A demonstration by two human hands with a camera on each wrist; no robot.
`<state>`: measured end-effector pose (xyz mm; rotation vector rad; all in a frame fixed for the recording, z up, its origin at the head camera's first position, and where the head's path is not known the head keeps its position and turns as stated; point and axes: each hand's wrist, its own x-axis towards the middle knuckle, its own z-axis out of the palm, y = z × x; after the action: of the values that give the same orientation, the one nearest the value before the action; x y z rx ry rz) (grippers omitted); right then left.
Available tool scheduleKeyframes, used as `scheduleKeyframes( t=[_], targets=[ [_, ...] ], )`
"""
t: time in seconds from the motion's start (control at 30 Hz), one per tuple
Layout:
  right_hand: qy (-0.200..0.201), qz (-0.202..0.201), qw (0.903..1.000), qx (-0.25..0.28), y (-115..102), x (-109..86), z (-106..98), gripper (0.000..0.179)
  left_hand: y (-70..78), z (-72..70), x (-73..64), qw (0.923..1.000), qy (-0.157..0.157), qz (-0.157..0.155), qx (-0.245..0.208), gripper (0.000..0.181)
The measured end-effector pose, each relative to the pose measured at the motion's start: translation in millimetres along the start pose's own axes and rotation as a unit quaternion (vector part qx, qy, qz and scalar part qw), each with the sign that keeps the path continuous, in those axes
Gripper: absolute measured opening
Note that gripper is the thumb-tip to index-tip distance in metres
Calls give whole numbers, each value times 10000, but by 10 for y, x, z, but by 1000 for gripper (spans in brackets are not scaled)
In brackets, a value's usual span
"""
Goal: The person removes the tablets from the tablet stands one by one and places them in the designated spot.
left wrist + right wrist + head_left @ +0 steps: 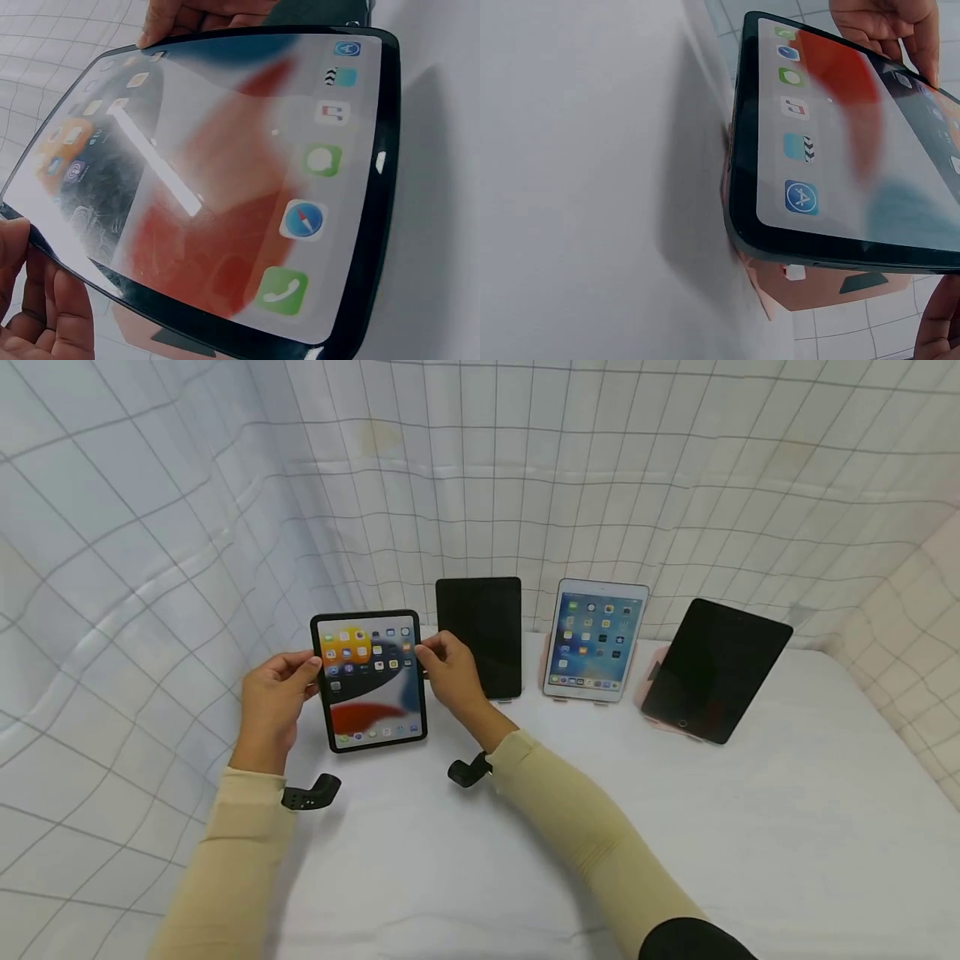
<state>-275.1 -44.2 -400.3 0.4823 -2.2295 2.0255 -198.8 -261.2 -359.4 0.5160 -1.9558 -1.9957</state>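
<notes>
My left hand (270,706) pinches the left edge of a tablet (373,685) with a dark rim, its lit screen showing a home page of app icons. On the opposite edge, my right hand (456,677) pinches it between thumb and fingers. The tablet is tilted back, its screen facing me. A pink stand (832,289) shows behind and below it in the right wrist view, with a dark patch on its face. Close by the right hand, a dark-screened tablet (480,631) leans upright, partly covered by that hand.
A white-framed tablet (596,639) with a lit screen stands right of the middle. Farther right, a black tablet (716,672) leans askew on a pink stand (654,677). All stand on a white-covered table (810,827), with a grid-patterned white curtain (600,460) behind.
</notes>
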Motion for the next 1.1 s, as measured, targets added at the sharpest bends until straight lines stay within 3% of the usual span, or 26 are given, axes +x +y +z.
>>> scheduleKeyframes(
  t=[0.3,0.53,0.77,1.1],
  targets=[
    [20,649,9978,93,46,-161,-34,11,-47,-21,-28,9986,-382,-85,365,14],
    [-134,1060,9942,101,59,-341,-15,11,-182,-140,-38,9880,-820,-109,1307,34],
    [-309,1592,9864,258,64,-497,42,11,-260,-241,-111,9818,-964,-521,1553,37],
    [-514,2130,9749,401,47,-667,102,9,-341,-378,-183,9732,-1290,-746,1754,41]
  ],
)
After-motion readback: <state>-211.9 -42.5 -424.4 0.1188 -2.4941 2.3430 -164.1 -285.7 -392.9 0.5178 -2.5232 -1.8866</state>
